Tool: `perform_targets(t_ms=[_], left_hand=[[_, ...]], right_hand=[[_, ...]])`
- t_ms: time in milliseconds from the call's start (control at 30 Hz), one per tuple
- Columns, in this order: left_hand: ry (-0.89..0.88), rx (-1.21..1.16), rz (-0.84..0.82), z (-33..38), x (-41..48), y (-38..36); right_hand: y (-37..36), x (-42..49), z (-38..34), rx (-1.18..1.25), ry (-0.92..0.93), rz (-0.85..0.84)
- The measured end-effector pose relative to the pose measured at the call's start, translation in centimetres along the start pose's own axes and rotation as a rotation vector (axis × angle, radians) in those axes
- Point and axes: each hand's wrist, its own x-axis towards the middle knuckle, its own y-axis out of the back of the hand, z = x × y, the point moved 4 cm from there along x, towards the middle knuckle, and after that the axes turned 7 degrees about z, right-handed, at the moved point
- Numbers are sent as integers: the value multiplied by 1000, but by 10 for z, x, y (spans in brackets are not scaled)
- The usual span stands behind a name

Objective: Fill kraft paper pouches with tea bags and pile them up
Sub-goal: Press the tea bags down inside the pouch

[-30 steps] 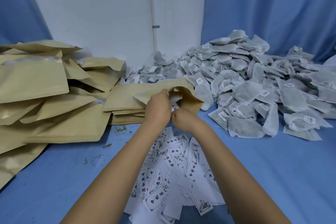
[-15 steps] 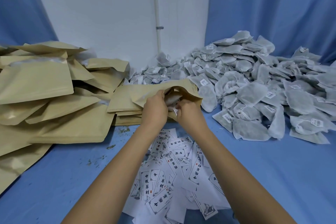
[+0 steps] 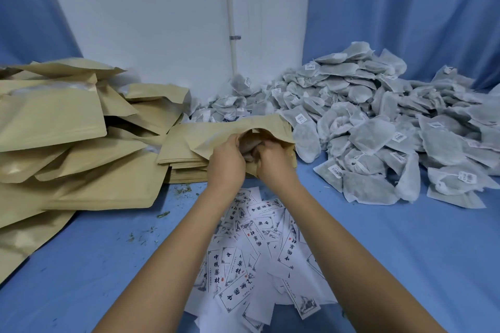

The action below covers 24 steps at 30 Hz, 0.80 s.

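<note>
On my feed both hands meet at the mouth of one kraft paper pouch [image 3: 230, 130], which is held just above the stack of flat empty pouches [image 3: 184, 162] at the middle of the blue table cover [image 3: 405, 251]. My left hand [image 3: 226, 163] pinches the near edge of the pouch's opening, fingers curled over the paper and pulling the mouth wide. My right hand [image 3: 273, 163] sits beside it, touching it, with its fingers tucked down into the dark opening; I can't tell whether they are wrapped around a tea bag in there or only pressing against the inner wall, since the pouch hides the fingertips. The pouch lies tilted, mouth towards me, its far end resting on the stack. To the left a loose pile of puffed-up kraft pouches [image 3: 67, 130] leans across the table edge. To the right a big heap of grey mesh tea bags [image 3: 378, 130] with small white tags spreads back to the blue curtain [image 3: 405, 8]. Under my forearms lies a scatter of white printed labels [image 3: 257, 249]. A few tea crumbs [image 3: 184, 189] dot the cover near the stack. A white pipe [image 3: 230, 21] runs up the wall behind.
</note>
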Motion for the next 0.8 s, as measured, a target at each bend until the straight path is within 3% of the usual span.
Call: perform_targets(t_ms=[100, 167, 267, 367, 500, 567, 700, 800], left_hand=[[16, 20, 8, -1, 6, 2], [18, 14, -3, -1, 7, 1], [3, 25, -11, 1, 3, -2], [5, 32, 1, 2, 1, -4], [-35, 29, 2, 5, -5, -6], [-76, 21, 38, 7, -7, -5], [-55, 19, 66, 2, 0, 0], [-7, -44, 68, -7, 5, 1]], right_hand=[[14, -18, 3, 39, 35, 233], [15, -22, 11, 49, 14, 214], [8, -23, 18, -90, 5, -2], [-4, -27, 8, -257, 142, -165], [-17, -19, -4, -82, 91, -464], [-19, -9, -10, 126, 26, -513], [-18, -2, -14, 583, -142, -340], [-5, -3, -12, 547, -74, -105]])
